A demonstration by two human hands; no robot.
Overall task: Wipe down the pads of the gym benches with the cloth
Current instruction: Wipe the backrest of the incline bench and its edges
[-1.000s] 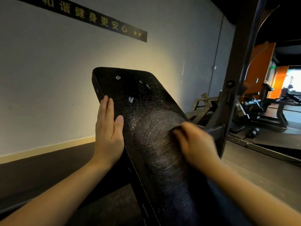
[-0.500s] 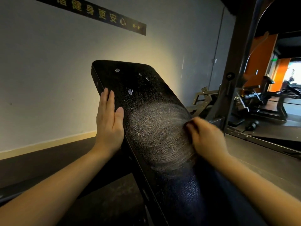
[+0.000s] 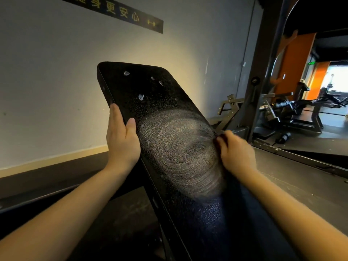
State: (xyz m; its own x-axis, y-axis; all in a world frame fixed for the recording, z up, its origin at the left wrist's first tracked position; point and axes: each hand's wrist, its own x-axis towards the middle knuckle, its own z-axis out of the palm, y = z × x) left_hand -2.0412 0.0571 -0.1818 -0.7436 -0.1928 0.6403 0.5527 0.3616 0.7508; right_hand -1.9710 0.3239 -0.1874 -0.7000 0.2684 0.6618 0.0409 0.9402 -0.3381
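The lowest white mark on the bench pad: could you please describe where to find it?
Start at the tilted black bench pad before the grey wall. Four white marks dot its top; this mark sits lowest, nearest the left hand.

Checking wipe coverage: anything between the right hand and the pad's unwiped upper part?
Nothing visible does. The right hand, curled on what looks like a dark cloth, is at the right edge of the pad, beside the swirled wiped patch; the upper face lies open. The left hand rests only on the left edge.
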